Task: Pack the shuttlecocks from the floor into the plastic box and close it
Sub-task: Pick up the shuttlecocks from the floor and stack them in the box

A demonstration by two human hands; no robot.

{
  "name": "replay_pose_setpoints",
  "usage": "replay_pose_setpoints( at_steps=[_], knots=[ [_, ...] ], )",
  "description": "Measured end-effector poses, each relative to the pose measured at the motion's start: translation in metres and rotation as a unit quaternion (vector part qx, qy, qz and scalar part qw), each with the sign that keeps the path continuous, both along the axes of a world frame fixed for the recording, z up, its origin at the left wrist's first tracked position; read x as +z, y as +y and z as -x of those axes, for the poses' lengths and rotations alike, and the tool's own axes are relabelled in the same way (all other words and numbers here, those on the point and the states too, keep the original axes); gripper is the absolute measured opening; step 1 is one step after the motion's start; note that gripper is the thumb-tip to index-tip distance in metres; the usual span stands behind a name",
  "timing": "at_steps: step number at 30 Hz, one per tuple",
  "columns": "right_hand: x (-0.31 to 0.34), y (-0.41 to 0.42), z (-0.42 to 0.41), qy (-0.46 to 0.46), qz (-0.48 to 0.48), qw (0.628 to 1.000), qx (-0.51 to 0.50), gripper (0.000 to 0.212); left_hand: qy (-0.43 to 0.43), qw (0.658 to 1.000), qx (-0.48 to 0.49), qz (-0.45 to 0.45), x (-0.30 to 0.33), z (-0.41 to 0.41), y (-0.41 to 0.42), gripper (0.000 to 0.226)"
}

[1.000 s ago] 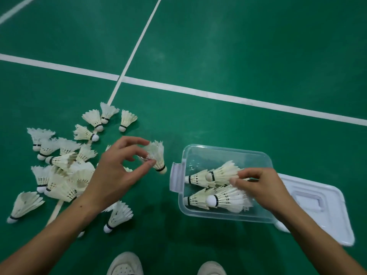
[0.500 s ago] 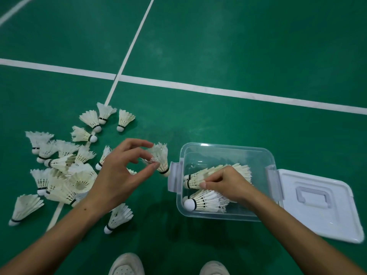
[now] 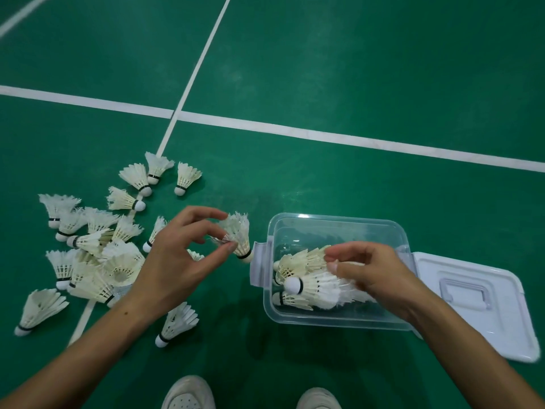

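Observation:
A clear plastic box (image 3: pixel 336 222) stands open on the green floor, with several white shuttlecocks (image 3: pixel 312 286) lying inside. My right hand (image 3: pixel 371 276) is over the box, its fingers touching the feathers of the shuttlecocks there. My left hand (image 3: pixel 180 258) pinches one shuttlecock (image 3: pixel 239 234) by its feathers, cork down, just left of the box's latch (image 3: pixel 258 267). Several loose shuttlecocks (image 3: pixel 97 255) lie in a heap on the floor at the left. The box's white lid (image 3: pixel 483 305) lies flat to the right of the box.
White court lines (image 3: pixel 265 128) cross the green floor beyond the pile and the box. My two white shoes (image 3: pixel 188 394) show at the bottom edge. One shuttlecock (image 3: pixel 177 323) lies apart under my left forearm.
My right hand has drawn back to the right inside the box, its fingers now on the upper shuttlecocks' feathers. My left hand keeps its shuttlecock in nearly the same place.

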State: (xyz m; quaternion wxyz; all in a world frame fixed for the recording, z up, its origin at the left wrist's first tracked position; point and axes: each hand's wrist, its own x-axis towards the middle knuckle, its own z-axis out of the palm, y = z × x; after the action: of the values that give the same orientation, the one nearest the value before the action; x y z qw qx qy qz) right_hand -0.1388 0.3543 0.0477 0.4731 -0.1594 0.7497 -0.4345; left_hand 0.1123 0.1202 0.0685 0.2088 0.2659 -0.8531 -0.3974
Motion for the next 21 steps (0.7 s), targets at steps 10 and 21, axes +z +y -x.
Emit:
replay_pose_setpoints(
  at_steps=[10,21],
  knots=[
    [-0.010,-0.021,-0.009,0.326,0.013,0.943,0.067,0.023,-0.001,1.000,-0.011,0.013,0.005,0.004,0.003,0.013],
    [-0.025,-0.031,-0.020,0.402,0.001,0.902,0.157,0.023,-0.009,0.999,-0.016,0.029,0.006,0.005,0.006,0.015]
  ],
)
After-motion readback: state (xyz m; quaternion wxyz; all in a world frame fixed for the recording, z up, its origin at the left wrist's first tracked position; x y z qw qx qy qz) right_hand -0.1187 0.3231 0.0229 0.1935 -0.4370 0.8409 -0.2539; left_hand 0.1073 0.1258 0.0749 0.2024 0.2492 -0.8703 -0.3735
